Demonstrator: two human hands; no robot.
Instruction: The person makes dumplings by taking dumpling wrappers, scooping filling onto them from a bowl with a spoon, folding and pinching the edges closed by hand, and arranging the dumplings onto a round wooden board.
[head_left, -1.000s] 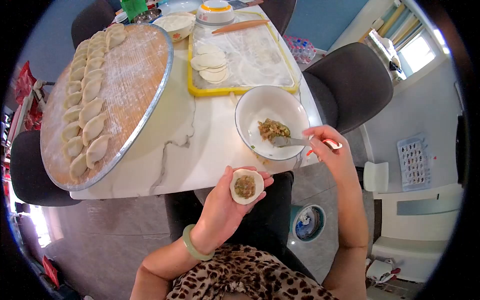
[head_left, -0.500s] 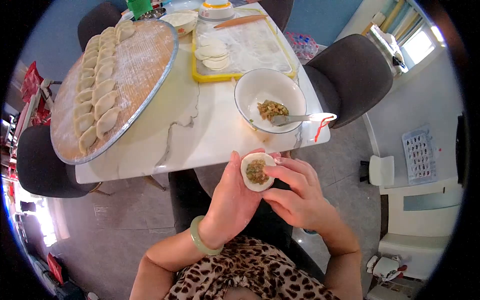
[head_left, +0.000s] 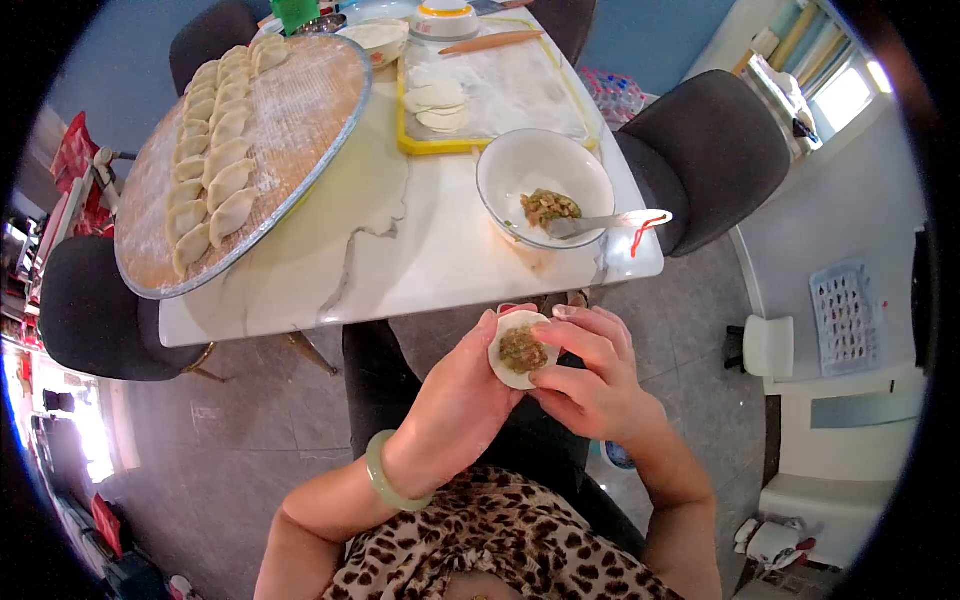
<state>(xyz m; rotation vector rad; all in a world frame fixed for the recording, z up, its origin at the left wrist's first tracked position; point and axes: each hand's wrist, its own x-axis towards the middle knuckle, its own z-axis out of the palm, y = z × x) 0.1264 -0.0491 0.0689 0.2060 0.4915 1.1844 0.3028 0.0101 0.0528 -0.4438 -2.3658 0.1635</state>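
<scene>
A round dumpling wrapper (head_left: 508, 372) with meat filling (head_left: 522, 349) in its middle lies flat, unfolded, in my left hand (head_left: 455, 390), which cups it from the left and below. My right hand (head_left: 598, 378) has its thumb and fingertips on the wrapper's right edge, pinching it. Beyond my hands, a white bowl (head_left: 492, 195) on the table holds more filling. A flat-bladed spreader (head_left: 590, 225) rests in it, its handle with a red cord hanging over the rim.
Rows of folded dumplings (head_left: 230, 183) lie on a floured round board (head_left: 300, 105) at left. Thin wrappers (head_left: 437, 100) and a rolling pin (head_left: 490, 41) rest on a floured yellow-edged board (head_left: 425, 147). Dark chairs (head_left: 715, 150) stand around the marble-patterned table (head_left: 290, 310).
The view has shifted slightly, so the table sits a little higher and further right. Both hands still hold the wrapper, with my right fingers changed slightly at its edge.
</scene>
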